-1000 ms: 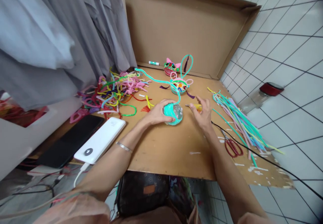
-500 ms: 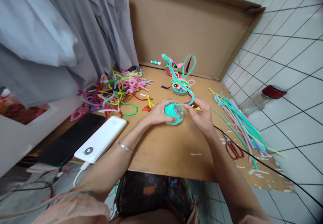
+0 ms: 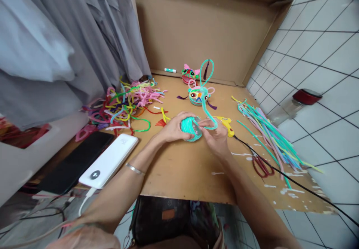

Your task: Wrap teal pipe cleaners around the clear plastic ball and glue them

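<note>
Near the middle of the table, my left hand (image 3: 174, 128) is wrapped round a clear ball (image 3: 189, 128), which is largely covered with turquoise pipe cleaner. The fingers of my right hand (image 3: 215, 134) pinch a turquoise pipe cleaner (image 3: 208, 112) against the ball's right side. Its loose end curves up and away from me. Beyond the hands stands a turquoise animal-face figure (image 3: 198, 96) with pink loops and purple tassels. Behind it is a pink and red figure (image 3: 189, 75). A yellow glue gun (image 3: 229, 127) lies just past my right hand, which partly covers it.
Tangled pipe cleaners (image 3: 126, 106) lie at the left, near a white power bank (image 3: 109, 161) and a black phone (image 3: 75, 161). Straight pipe cleaners (image 3: 269, 136), red-handled scissors (image 3: 262, 166) and a black cable (image 3: 291, 179) are at the right. Cardboard (image 3: 210, 32) stands behind.
My right hand has moved left and down, nearer to the ball. The pipe cleaner's loose end has swung right and down. More of the yellow glue gun shows, and the view has shifted slightly.
</note>
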A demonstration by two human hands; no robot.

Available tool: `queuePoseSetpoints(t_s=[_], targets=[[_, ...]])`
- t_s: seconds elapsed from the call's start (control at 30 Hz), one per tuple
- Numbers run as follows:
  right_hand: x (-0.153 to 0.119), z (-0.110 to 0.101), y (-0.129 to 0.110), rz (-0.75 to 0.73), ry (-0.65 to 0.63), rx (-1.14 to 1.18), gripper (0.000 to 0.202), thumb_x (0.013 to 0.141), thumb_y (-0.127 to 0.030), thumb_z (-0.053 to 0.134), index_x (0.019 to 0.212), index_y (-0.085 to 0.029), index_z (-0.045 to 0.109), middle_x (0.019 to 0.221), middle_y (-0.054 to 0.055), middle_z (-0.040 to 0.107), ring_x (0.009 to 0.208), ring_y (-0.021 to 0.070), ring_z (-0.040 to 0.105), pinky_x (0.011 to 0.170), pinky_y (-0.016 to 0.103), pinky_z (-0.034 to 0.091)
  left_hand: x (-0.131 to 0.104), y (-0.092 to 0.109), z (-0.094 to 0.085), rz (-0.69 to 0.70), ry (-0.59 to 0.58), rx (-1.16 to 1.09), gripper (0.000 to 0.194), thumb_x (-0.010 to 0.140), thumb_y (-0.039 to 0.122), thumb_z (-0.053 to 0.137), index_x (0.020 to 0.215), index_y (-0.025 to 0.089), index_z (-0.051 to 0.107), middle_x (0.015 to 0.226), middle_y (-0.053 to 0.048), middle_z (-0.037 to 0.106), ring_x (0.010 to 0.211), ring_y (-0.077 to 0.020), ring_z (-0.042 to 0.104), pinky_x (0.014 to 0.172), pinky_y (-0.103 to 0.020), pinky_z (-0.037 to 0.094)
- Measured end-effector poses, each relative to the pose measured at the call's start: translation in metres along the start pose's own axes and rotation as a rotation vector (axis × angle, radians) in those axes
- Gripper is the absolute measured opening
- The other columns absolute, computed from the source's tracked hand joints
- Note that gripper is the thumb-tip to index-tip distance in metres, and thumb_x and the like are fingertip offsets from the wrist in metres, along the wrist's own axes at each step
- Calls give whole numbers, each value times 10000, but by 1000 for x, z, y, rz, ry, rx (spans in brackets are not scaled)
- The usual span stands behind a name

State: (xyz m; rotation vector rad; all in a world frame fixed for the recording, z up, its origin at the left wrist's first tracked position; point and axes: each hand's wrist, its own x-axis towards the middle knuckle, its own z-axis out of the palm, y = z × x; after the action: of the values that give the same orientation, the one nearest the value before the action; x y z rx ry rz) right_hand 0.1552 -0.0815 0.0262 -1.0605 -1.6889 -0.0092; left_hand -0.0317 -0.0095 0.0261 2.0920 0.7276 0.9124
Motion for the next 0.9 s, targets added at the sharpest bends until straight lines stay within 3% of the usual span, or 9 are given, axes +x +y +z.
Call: queuePoseSetpoints(t_s=[0.13,0.37,0.9], targets=[[-1,2,-3,-158,8,-70,148,916,-192,554,861,-240,683,838,17,762,816,200,685,817,387,484,1,0,-1,1,-27,-9,671,564,251,777,1217,216,630,1312,-74,602,1250,-303,560,1104,-465,429],[-1,0,-5,-276,-33,-155,177,897,-129,535,898,-235,676,832,17,754,859,203,667,816,368,414,2,-7,-2,9,-44,-56,681,574,267,788,1234,223,624,1325,-81,603,1251,-306,564,1108,-478,419],[-8,5,-6,-356,-116,-327,257,850,-62,500,893,-237,682,939,21,781,935,206,644,847,377,356,2,-8,-2,24,-32,-31,698,552,223,842,1219,213,634,1329,-98,594,1286,-321,546,1127,-473,407]])
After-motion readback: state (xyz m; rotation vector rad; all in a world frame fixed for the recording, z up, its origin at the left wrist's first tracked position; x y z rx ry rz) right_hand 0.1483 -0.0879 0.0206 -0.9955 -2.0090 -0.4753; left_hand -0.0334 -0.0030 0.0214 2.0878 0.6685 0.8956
